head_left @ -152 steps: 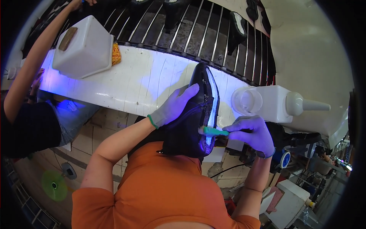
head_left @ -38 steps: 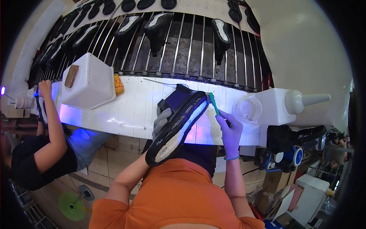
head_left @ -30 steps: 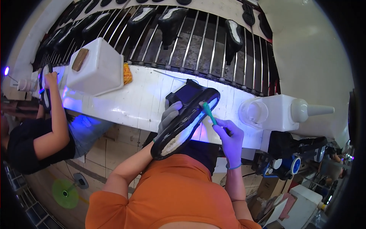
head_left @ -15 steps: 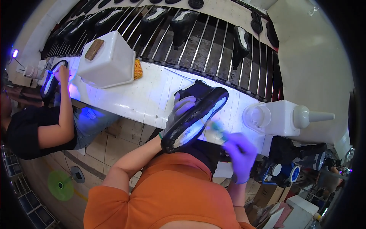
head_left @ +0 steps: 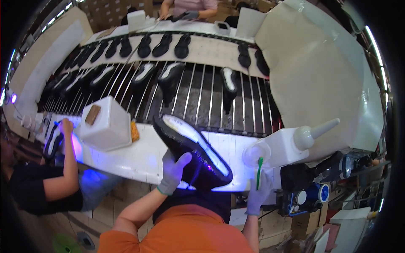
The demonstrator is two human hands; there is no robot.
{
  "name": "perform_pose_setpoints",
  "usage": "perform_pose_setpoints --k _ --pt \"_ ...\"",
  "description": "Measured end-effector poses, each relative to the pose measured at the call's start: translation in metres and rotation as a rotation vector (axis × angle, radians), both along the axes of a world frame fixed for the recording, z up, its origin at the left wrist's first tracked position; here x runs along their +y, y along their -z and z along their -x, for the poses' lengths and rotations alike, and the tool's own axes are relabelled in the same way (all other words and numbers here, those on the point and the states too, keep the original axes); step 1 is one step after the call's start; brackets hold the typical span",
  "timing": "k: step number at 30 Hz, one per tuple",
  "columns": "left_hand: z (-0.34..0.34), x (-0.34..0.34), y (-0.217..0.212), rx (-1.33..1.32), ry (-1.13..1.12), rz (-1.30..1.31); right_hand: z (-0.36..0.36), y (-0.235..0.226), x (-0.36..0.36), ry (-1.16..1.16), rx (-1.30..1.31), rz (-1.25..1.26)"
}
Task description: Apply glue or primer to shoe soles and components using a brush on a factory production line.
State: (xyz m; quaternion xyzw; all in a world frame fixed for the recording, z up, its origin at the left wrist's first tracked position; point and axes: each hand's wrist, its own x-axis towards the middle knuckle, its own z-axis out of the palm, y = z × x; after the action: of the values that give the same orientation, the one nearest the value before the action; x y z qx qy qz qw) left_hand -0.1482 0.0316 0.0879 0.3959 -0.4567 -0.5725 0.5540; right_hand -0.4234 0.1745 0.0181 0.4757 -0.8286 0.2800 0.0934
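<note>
The green brush (head_left: 259,175) has left the black ankle boot (head_left: 192,168): half a second ago it was a blur beside the sole's edge, and now its head is at the near rim of the white cup (head_left: 249,157), just left of the white nozzle bottle (head_left: 284,145). Whether the bristles dip inside or only pass over the rim cannot be told. The right hand (head_left: 261,189), gloved and slightly blurred, appears to have its fingers closed on the brush's handle. The boot has swung round as well: its underside slanted toward the upper right before, and now it runs from upper left to lower right, the toe apparently pointing away toward the metal-rod conveyor (head_left: 236,131). The left hand (head_left: 173,170) grips it from its left side, thumb against the upper, holding it up over the near edge of the white table (head_left: 141,158) with the white sole strip (head_left: 181,126) facing up. So brushing looks interrupted at this moment, the sole exposed and nothing against it. The view has also tilted upward, bringing in a person in a pink top (head_left: 202,5) beyond the conveyor, whose boots (head_left: 171,82) lie with pale undersides showing.
</note>
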Motion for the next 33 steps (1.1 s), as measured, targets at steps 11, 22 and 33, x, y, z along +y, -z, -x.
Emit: perform_pose_setpoints --k 11,22,33 --pt "0.037 0.018 0.010 0.113 0.312 -0.258 -0.103 -0.041 -0.014 -0.266 -1.924 0.188" --pt "-0.006 0.006 0.014 0.094 0.076 0.056 -0.102 -0.068 -0.140 -0.439 -1.616 0.397" --pt "-0.047 0.016 0.025 -0.113 -0.223 0.019 -0.139 -0.020 -0.344 -0.492 -1.235 0.102"
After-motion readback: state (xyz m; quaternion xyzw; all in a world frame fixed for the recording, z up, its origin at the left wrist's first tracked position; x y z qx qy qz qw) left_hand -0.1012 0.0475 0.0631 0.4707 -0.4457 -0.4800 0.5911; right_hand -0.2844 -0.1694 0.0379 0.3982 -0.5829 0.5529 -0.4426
